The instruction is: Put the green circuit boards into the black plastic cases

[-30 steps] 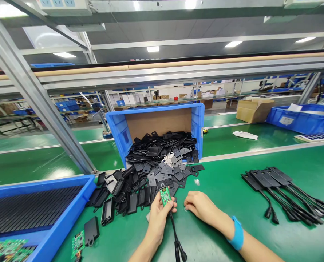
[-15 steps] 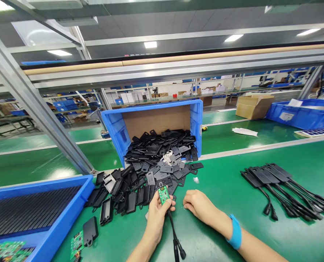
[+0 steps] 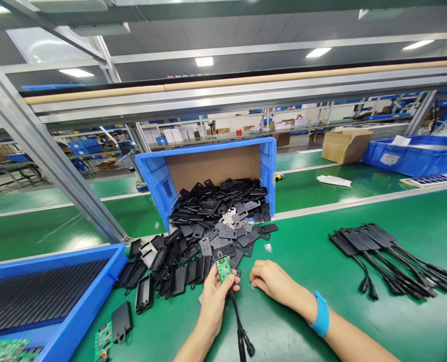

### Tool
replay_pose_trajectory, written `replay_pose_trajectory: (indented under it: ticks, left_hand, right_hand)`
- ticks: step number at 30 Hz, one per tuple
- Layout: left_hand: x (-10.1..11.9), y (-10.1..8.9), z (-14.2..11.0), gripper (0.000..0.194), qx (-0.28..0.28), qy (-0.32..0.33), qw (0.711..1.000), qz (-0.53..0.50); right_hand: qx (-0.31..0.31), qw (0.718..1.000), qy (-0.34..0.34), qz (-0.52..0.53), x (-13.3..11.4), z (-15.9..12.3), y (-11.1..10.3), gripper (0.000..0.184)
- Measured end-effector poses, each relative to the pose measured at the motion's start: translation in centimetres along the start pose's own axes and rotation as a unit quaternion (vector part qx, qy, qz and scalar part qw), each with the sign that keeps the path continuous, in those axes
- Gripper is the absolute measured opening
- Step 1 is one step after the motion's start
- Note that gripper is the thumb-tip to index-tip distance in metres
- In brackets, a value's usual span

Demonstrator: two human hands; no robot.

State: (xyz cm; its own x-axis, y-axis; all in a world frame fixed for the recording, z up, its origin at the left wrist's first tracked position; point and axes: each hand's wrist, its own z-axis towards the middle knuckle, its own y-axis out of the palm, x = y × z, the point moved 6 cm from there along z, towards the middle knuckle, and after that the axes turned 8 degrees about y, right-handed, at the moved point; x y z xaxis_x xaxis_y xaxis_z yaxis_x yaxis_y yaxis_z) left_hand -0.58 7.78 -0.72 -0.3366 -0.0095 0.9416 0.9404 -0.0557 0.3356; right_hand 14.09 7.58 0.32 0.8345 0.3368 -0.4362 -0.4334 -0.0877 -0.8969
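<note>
A green circuit board [image 3: 224,269] seated in a small black case is held in my left hand [image 3: 215,296], thumb over its lower edge. Two black cables [image 3: 238,322] with plug ends hang from it toward me. To the right, my right hand [image 3: 270,281], with a blue band [image 3: 321,314] on the wrist, rests on the green table. Its fingers are curled inward, and something small and clear seems to be at the fingertips; I cannot make it out. Just beyond both hands lies a heap of flat black covers [image 3: 227,234] and open black cases [image 3: 178,280].
A tipped blue crate [image 3: 273,176] spills the covers. At left stands a blue tray [image 3: 95,296] of black cases and boards. A loose board [image 3: 103,339] and a black case [image 3: 122,322] lie beside it. Finished-looking cabled units [image 3: 362,241] lie at right.
The view has shifted slightly, so the scene sits a little further left. Both hands keep the same pose, and the board stays in my left hand.
</note>
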Motion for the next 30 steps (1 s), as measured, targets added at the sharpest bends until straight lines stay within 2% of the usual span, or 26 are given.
replay_pose_trajectory:
  ticks: [9, 12, 14, 18, 22, 26, 30]
  left_hand:
    - [0.1, 0.1, -0.1, 0.045, -0.001, -0.005, 1.0, 0.004]
    - [0.2, 0.1, -0.1, 0.044, 0.003, -0.007, 1.0, 0.005]
    - [0.3, 0.1, -0.2, 0.044, 0.004, -0.007, 1.0, 0.006]
    - [0.3, 0.2, -0.3, 0.04, -0.001, -0.006, 1.0, 0.006]
    - [0.2, 0.2, -0.2, 0.037, -0.003, -0.004, 1.0, 0.004]
    - [0.1, 0.1, -0.1, 0.043, -0.006, 0.001, 1.0, 0.006]
    - [0.1, 0.2, 0.0, 0.044, -0.01, 0.004, 1.0, 0.004]
  right_hand:
    - [0.006, 1.0, -0.026, -0.016, -0.7, 0.0, -0.2, 0.014]
    - [0.008, 1.0, -0.024, -0.003, 0.1, 0.0, -1.0, 0.013]
    - [0.038, 0.999, 0.015, 0.001, 1.7, 0.3, -1.9, 0.016]
    - [0.126, 0.981, 0.145, -0.028, 5.7, 1.2, -3.3, 0.024]
    - [0.134, 0.971, 0.193, -0.053, 7.4, 1.8, -3.6, 0.019]
    - [0.135, 0.975, 0.168, -0.045, 5.9, 1.8, -3.4, 0.018]
    - [0.057, 0.997, 0.06, 0.003, 2.4, 1.1, -1.1, 0.01]
